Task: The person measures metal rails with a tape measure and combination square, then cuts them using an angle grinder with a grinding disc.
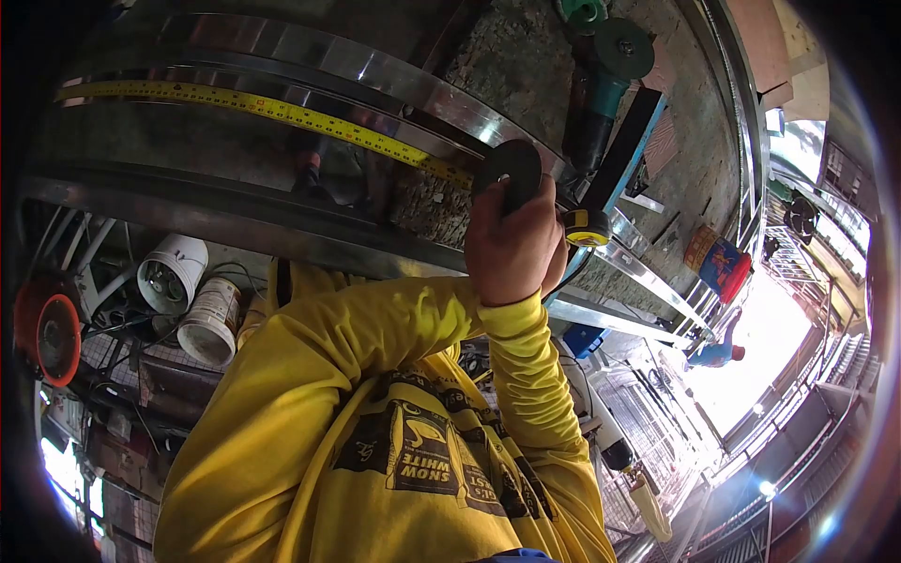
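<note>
A dark round disc with a centre hole is gripped in my right hand, over a metal bar. The yellow tape measure's blade stretches from the far left along the bars and passes under the disc. Its yellow and black case lies just right of my hands. My left arm crosses under the right wrist, and only a sliver of my left hand shows behind the right one, close to the case. The left fingers are hidden.
A green angle grinder lies beyond my hands. Long metal bars run across the work area. White buckets stand at the left, near an orange round machine. A red and blue bucket and another person are at the right.
</note>
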Motion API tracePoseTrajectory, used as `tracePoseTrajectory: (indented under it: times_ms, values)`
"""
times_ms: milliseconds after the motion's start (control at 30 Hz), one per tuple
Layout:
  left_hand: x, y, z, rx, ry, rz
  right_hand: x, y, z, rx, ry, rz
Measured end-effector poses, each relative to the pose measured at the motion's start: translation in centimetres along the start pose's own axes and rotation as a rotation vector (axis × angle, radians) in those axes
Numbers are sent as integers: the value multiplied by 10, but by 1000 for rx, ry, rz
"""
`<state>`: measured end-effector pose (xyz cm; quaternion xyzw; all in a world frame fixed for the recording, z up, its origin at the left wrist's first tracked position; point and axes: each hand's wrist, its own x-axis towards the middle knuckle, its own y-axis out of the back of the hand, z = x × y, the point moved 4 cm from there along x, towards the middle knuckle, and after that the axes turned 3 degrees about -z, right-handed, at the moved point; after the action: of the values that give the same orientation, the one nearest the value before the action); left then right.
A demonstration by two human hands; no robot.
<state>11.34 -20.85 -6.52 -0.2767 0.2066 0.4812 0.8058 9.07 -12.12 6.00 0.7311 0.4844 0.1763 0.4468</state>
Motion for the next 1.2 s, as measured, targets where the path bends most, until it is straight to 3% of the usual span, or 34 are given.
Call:
tracePoseTrajectory:
  times_ms: [233,733,900,967,1200]
  values:
    - [2,2,1,27,-13,11,3,-1,1,30,-10,41]
    - [8,-4,15,240,-67,107,4,6,-1,6,17,-76]
    - [15,-22,32,527,-96,231,5,47,11,230,53,6]
    - [14,-25,35,555,-88,245,-4,78,28,337,-62,103]
    - [20,-22,31,-104,178,11,-37,140,76,418,-138,285]
